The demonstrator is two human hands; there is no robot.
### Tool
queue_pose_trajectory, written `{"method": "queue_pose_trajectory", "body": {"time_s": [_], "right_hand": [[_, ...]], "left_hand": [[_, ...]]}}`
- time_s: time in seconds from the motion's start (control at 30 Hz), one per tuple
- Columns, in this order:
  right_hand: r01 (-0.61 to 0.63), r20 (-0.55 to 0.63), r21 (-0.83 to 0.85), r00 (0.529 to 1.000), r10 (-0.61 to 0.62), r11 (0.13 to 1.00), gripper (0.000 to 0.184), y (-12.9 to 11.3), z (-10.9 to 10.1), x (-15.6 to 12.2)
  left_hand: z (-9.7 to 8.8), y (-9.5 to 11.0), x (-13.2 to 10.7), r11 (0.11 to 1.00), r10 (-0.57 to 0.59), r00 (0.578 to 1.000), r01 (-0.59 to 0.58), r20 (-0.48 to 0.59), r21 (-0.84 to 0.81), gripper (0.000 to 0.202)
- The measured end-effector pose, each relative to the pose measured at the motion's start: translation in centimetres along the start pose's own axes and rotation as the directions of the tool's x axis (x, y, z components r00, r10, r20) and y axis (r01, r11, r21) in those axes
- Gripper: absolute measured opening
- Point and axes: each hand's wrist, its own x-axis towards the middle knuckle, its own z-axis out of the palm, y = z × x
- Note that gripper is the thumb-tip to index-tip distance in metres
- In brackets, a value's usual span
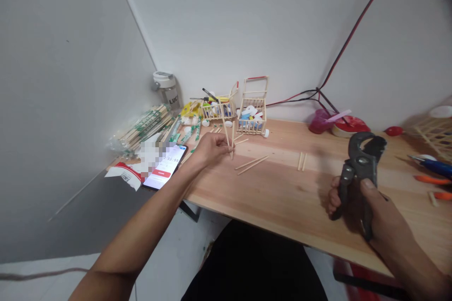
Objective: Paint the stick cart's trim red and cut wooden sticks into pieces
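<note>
Sticks (233, 134) stand up, a bit tilted, in the left hand (211, 146), whose fingers are pinching them just over the bench (282, 207). The right hand (380, 208) has its fingers curled around the handles of a big cutter (363, 162). Four loose sticks (252, 162) lie in two pairs between the hands. A phone (163, 171) is near the left arm.

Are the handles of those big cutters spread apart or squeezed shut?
Spread apart: the cutters in the right hand show a gap between their two handles.
</note>
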Motion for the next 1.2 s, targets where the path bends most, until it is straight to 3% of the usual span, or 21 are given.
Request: {"method": "queue_pose_trajectory", "body": {"time_s": [0.13, 0.33, 0.5, 0.6, 0.67, 0.8, 0.97, 1.03, 1.2], "right_hand": [[0.017, 0.013, -0.002, 1.000, -0.017, 1.000, 0.037, -0.2, 0.4, 0.0], [0.014, -0.001, 0.001, 1.000, -0.014, 1.000, 0.038, -0.2, 0.4, 0.0], [0.001, -0.014, -0.005, 1.000, -0.001, 1.000, 0.037, -0.1, 0.1, 0.0], [-0.010, -0.022, 0.018, 1.000, 0.010, 1.000, 0.035, -0.1, 0.3, -0.2], [0.001, -0.018, 0.025, 1.000, 0.000, 1.000, 0.032, -0.4, 0.7, -0.3], [0.078, 0.024, -0.109, 0.997, -0.076, 0.991, 0.028, -1.8, 3.0, 0.6], [0.218, 0.173, -0.355, 0.971, -0.165, 0.909, 0.035, -3.9, 7.0, 3.3], [0.197, 0.147, -0.430, 0.978, -0.147, 0.881, 0.039, -4.3, 8.0, 4.1], [0.175, 0.143, -0.485, 0.983, -0.119, 0.857, 0.037, -4.0, 8.3, 5.0]], "left_hand": [[0.1, -0.3, -1.0, 0.991, 0.020, 0.995, -0.007, -0.099, 0.135, 0.012], [1.3, -0.3, -2.0, 0.952, 0.076, 0.986, -0.027, -0.151, 0.305, 0.007], [1.5, -0.7, -2.4, 0.959, 0.050, 0.985, -0.002, -0.163, 0.283, 0.008], [1.2, -0.7, -2.2, 0.992, 0.019, 0.988, 0.001, -0.153, 0.128, 0.005], [1.2, -0.2, -1.8, 0.996, -0.050, 0.996, 0.044, -0.075, -0.078, 0.007], [2.0, 2.1, -0.9, 0.903, -0.106, 0.966, 0.193, 0.236, -0.384, 0.018], [4.9, 4.7, 0.0, 0.848, -0.029, 0.879, 0.274, 0.476, -0.454, 0.029], [6.0, 4.9, 0.5, 0.836, -0.003, 0.837, 0.303, 0.547, -0.458, 0.032], [7.7, 4.8, 2.2, 0.821, 0.009, 0.732, 0.383, 0.681, -0.422, 0.035]]}}
